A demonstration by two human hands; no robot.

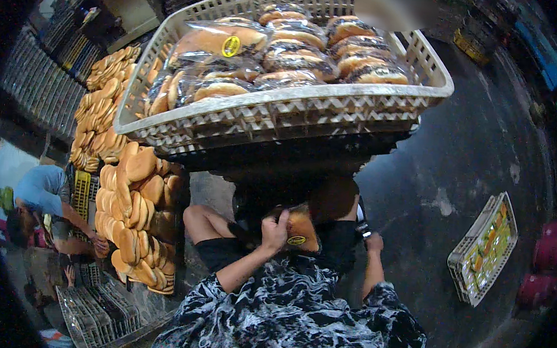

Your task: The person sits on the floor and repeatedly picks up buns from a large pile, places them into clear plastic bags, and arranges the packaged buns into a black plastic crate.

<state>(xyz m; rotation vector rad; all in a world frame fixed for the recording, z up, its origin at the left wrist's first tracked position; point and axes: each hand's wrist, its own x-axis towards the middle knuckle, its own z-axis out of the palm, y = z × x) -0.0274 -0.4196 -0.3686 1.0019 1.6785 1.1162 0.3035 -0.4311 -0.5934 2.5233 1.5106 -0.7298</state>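
Observation:
My left hand (274,233) is closed on the edge of a bagged bun (303,231), held above my lap. The bun is golden brown, in clear film with a round yellow label. Off to the right beside my knee, my right hand (373,242) is closed against a small dark and shiny thing (365,230) whose kind I cannot make out. In front of me is a cream plastic crate (283,96) holding rows of bagged buns (299,51), some dark-topped. One larger bagged bun (219,41) with a yellow label lies over the others at the left.
Unwrapped buns (138,220) are heaped at my left, with more piles behind. A co-worker in a blue shirt (43,188) bends over them, one hand at the heap. Grey crates (98,310) stand at lower left. On the right floor sits a crate (457,261) with yellow-green packages.

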